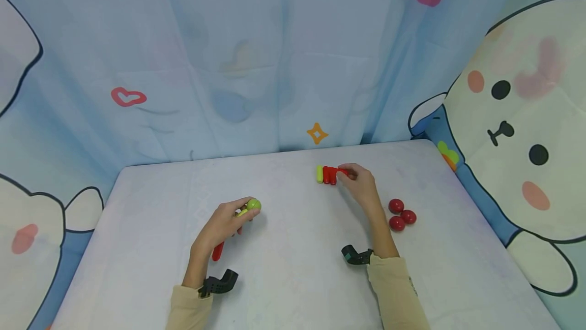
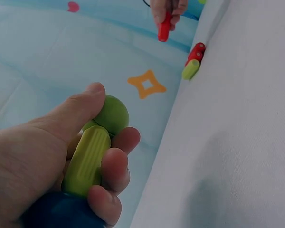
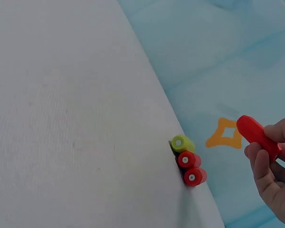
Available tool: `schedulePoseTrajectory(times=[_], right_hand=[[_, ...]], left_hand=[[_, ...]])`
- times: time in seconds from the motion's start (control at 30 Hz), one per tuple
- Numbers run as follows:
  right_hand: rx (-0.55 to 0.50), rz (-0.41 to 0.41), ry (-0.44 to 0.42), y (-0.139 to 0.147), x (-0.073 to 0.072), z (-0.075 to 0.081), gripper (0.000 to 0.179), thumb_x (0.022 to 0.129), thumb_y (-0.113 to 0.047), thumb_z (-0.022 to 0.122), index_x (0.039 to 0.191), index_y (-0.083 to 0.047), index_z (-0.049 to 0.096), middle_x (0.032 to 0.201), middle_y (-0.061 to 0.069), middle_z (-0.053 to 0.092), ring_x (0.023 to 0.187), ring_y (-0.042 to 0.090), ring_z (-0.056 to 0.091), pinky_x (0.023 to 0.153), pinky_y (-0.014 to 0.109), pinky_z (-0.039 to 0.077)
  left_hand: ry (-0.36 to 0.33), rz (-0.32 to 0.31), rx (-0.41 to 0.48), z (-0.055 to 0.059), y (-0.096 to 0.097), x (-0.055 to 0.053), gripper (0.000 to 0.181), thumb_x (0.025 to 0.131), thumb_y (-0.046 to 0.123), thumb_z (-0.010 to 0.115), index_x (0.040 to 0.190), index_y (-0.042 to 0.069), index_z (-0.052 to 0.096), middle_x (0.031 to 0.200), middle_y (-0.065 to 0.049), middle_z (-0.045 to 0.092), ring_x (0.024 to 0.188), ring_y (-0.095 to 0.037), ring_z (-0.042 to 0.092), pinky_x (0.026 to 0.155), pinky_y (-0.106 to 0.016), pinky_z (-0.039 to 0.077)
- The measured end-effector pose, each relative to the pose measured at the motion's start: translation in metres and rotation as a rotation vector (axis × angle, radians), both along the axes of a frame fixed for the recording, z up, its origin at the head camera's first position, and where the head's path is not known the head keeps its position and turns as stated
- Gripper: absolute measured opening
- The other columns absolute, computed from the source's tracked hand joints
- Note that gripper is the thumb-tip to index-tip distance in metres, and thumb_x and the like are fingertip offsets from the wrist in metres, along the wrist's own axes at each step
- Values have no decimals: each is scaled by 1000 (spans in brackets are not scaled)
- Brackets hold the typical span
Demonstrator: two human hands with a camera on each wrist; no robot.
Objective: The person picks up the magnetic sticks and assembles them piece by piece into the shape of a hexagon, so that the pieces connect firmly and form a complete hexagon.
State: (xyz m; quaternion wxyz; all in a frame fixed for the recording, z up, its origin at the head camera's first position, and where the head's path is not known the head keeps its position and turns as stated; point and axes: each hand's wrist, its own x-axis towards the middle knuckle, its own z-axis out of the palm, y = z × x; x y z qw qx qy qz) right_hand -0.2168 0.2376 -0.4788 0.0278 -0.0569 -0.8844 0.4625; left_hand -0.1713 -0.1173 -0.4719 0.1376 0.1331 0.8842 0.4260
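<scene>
My left hand (image 1: 227, 223) holds a green ball (image 2: 113, 115) at its fingertips and a ribbed yellow-green handle (image 2: 87, 161) against the fingers. A red handle (image 1: 217, 251) shows below this hand in the head view; whether the hand holds it, I cannot tell. Toward the table's far edge, my right hand (image 1: 361, 185) pinches another red handle (image 3: 257, 137) between thumb and fingers. Just left of it is a close row of one yellow-green handle (image 1: 319, 174) and two red handles (image 3: 189, 160), with pale round centres on their ends.
Three dark red balls (image 1: 397, 223) lie close together right of my right forearm. White cloth covers the table (image 1: 284, 279). Behind it hangs a blue printed curtain (image 1: 220, 65). Each wrist carries a black camera mount (image 1: 220, 283).
</scene>
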Motion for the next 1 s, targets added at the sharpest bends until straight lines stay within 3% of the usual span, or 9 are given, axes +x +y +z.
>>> schedulePoseTrajectory(times=[0.1,0.23,0.53,0.8,1.0], right_hand=[[-81,29,6,-4,1,2,38,97,-32,59,128,-11,60,125,12,62,105,26,59,79,16,50],[-148,36,-31,-10,1,4,38,96,-34,60,128,-13,61,127,10,60,110,25,56,80,11,48],[-213,71,-44,-18,3,5,36,96,-30,60,126,-9,61,125,12,61,105,24,60,88,24,53],[-226,132,-11,-29,5,3,32,95,-23,62,123,-7,63,118,15,64,96,25,64,82,17,51],[-273,285,-38,-56,12,4,32,93,-26,65,121,-11,64,111,14,67,101,37,64,87,31,51]], left_hand=[[4,-10,4,1,1,1,43,93,47,61,128,23,60,82,-14,66,58,-28,59,49,-29,42],[13,-24,13,3,1,1,32,94,47,58,120,28,61,83,-14,66,59,-32,60,49,-29,42],[30,-25,24,3,2,1,25,96,43,58,115,27,61,80,-14,65,59,-32,60,48,-29,43],[30,-14,36,1,2,1,34,95,46,57,122,25,60,81,-14,65,60,-33,60,49,-28,43],[30,-9,42,0,4,0,40,95,48,57,126,22,59,83,-14,66,58,-28,59,50,-28,44]])
